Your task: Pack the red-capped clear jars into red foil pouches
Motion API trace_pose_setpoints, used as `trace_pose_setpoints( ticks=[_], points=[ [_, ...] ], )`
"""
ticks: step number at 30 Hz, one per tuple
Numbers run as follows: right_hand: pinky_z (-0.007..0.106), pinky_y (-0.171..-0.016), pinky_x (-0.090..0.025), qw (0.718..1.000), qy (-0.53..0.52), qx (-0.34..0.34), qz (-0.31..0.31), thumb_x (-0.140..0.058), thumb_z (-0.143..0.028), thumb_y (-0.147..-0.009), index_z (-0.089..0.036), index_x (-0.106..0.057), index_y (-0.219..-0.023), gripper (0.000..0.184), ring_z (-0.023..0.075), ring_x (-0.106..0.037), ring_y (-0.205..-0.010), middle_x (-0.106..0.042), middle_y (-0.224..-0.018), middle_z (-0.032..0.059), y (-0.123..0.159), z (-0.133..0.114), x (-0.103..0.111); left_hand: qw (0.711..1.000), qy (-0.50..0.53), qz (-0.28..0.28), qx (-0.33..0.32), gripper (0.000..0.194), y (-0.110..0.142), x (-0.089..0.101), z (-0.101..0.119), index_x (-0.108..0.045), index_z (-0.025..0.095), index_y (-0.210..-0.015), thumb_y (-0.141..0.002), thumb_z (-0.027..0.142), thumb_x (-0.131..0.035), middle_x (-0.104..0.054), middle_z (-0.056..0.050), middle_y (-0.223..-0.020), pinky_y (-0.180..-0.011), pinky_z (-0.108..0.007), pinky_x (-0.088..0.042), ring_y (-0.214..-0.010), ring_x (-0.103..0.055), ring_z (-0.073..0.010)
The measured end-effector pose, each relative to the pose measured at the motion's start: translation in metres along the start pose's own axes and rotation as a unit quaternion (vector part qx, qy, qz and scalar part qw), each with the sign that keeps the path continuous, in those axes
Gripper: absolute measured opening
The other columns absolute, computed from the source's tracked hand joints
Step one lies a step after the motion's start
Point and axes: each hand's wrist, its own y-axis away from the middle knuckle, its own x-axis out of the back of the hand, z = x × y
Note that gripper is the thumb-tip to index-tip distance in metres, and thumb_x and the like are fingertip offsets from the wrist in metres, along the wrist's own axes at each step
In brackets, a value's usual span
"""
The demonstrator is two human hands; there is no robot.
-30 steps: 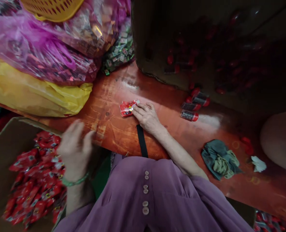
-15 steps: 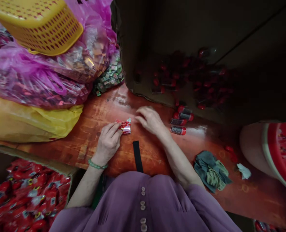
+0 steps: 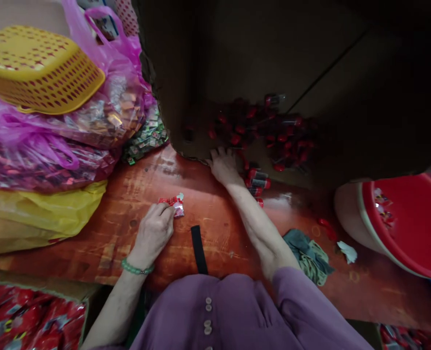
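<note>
My left hand (image 3: 154, 231) rests on the red-brown table (image 3: 215, 228), its fingers pinched on a small red packet (image 3: 172, 203). My right hand (image 3: 223, 165) reaches far forward to the mouth of a dark cardboard box (image 3: 273, 73). Its fingers are curled down at the box's edge, beside several small red-capped tubes (image 3: 258, 178). More such tubes (image 3: 273, 131) lie inside the box. Whether the right hand holds one I cannot tell.
Pink (image 3: 55, 141) and yellow (image 3: 36, 214) plastic bags with a yellow basket (image 3: 36, 68) on top fill the left. A box of red packets (image 3: 25, 316) sits at lower left. A red basin (image 3: 408, 218), a green rag (image 3: 308, 255) and a black strap (image 3: 198, 248) lie near.
My left hand came up from the packet box and took hold of the red packet. My right hand let go of it and reached forward to the tubes at the dark box.
</note>
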Motion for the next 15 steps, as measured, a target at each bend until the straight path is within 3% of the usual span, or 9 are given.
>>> trace_pose_setpoints(
  ticks=[4,8,12,15],
  points=[
    [0.048,-0.095,-0.044,0.999,0.007,0.032,-0.020,-0.033,-0.030,-0.103,-0.012,-0.057,-0.131,0.041,0.0337,-0.056,-0.113,-0.061,-0.126,0.0205,0.024,-0.005,-0.002,0.999,-0.035,-0.019,0.008,0.026,-0.006,0.001,0.001,-0.062,0.018,-0.072,-0.096,0.020,-0.052,-0.062,-0.006,-0.076,-0.070,-0.031,-0.045,-0.073,-0.056,-0.0205],
    [0.036,-0.092,-0.046,0.995,-0.067,0.067,0.002,-0.028,-0.016,-0.102,-0.016,-0.059,-0.128,0.040,0.0258,-0.061,-0.108,-0.066,-0.119,0.0158,0.042,0.004,-0.007,0.994,-0.068,-0.083,0.028,0.026,-0.011,0.006,0.002,-0.063,0.017,-0.073,-0.096,0.023,-0.051,-0.063,-0.008,-0.078,-0.068,-0.033,-0.045,-0.076,-0.059,-0.0226],
    [0.035,-0.094,-0.047,0.986,-0.138,0.065,0.061,-0.034,-0.022,-0.103,-0.017,-0.066,-0.114,0.034,0.0257,-0.060,-0.106,-0.067,-0.112,0.0142,0.055,0.014,-0.022,0.985,-0.082,-0.145,0.049,0.026,-0.016,0.013,0.007,-0.066,0.015,-0.077,-0.095,0.019,-0.049,-0.066,-0.011,-0.081,-0.065,-0.034,-0.044,-0.078,-0.062,-0.0243],
    [0.040,-0.098,-0.046,0.981,-0.165,0.068,0.071,-0.043,-0.028,-0.101,-0.015,-0.067,-0.108,0.029,0.0276,-0.059,-0.104,-0.067,-0.108,0.0156,0.066,0.016,-0.031,0.981,-0.071,-0.167,0.066,0.026,-0.020,0.015,0.008,-0.068,0.015,-0.078,-0.094,0.016,-0.047,-0.067,-0.012,-0.082,-0.064,-0.034,-0.044,-0.080,-0.063,-0.0248]
  ],
)
